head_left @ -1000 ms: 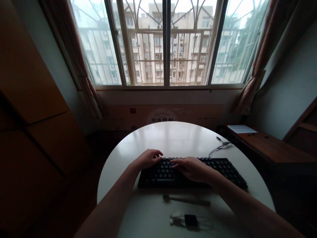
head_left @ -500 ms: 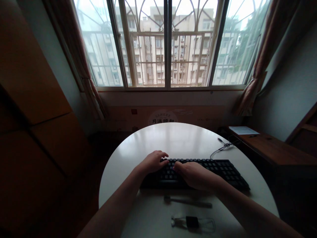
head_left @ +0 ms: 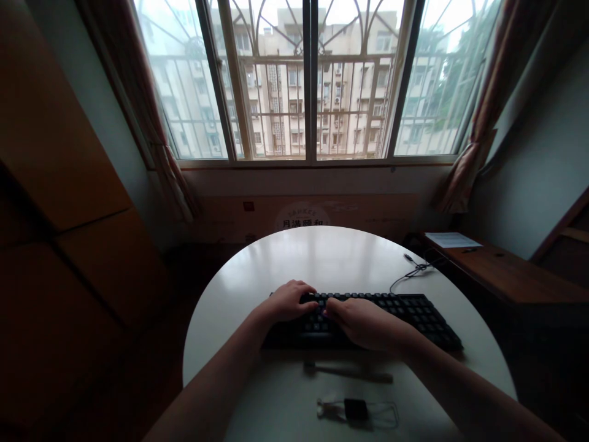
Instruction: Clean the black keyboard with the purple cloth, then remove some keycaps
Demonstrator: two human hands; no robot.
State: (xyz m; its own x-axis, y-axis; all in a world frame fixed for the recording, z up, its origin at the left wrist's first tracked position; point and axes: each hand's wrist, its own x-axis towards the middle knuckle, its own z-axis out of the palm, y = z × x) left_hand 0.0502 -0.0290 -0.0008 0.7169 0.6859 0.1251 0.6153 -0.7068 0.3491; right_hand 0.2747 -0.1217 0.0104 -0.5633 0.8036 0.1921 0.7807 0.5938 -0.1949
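A black computer keyboard [head_left: 426, 316] lies across the near half of a white round table [head_left: 294, 255]. My left hand [head_left: 292, 299] rests over its upper left part, fingers stretched toward the back edge and thumb apart. Beside it, my right hand [head_left: 361, 319] is closed above the middle keys, thumb and fingers pinched together. A small purplish spot shows at those fingertips; whether it is a held thing I cannot tell. In front of the keyboard lies a slim toothbrush-like brush [head_left: 352, 372], blurred. Closer to me is a wire keycap puller [head_left: 356, 409] with a black middle.
The keyboard's cable [head_left: 416, 268] trails off the table's right back edge, its plug lying on the tabletop. To the right stands a brown wooden desk [head_left: 519, 276] with a sheet of paper [head_left: 453, 240]. A wooden cabinet [head_left: 92, 245] is at the left, a barred window [head_left: 310, 80] ahead.
My left hand has moved slightly right, and its fingers have come down onto the keyboard's back edge. My right hand's fingers, stretched out earlier, have curled into a pinch over the keys.
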